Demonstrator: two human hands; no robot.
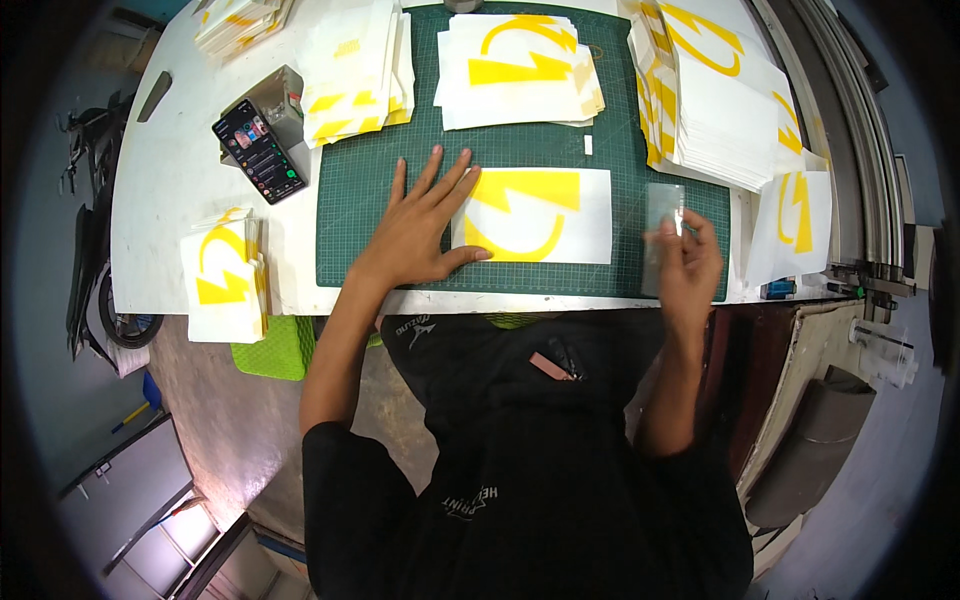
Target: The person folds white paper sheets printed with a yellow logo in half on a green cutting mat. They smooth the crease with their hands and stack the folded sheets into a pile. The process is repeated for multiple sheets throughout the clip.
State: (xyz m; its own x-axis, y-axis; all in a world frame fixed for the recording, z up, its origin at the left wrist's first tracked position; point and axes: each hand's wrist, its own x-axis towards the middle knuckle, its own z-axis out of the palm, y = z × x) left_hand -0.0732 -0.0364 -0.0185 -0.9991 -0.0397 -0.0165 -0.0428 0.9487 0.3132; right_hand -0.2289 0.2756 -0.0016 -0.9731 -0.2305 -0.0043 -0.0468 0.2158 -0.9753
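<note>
From the head camera, the left hand (418, 228) lies flat with its fingers spread apart, pressing on the left end of a white sheet with a yellow cut shape (535, 215), which rests in the middle of the green cutting mat (360, 200) near the table's front edge. The right hand (688, 262) holds a clear rectangular film piece (661, 222) pinched between thumb and fingertips, just beside the sheet's right end and apart from it. The risk, as I judge it, is that the film goes down crooked or catches on itself, since it is thin, is gripped at one spot only and hangs loose; the sheet could also slide on the mat, because only its left end is pinned. A small white scrap (588, 144) lies on the mat just above the sheet and could get trapped under anything laid there. Around this, a stack of printed sheets (515, 70) sits at the top of the mat, a tall stack (715, 95) crowds the right side close to the right hand, and one loose sheet (795, 225) hangs near the table's right edge. A phone (259, 151) and a smaller stack (224, 275) lie well apart on the left of the white table (165, 230).
</note>
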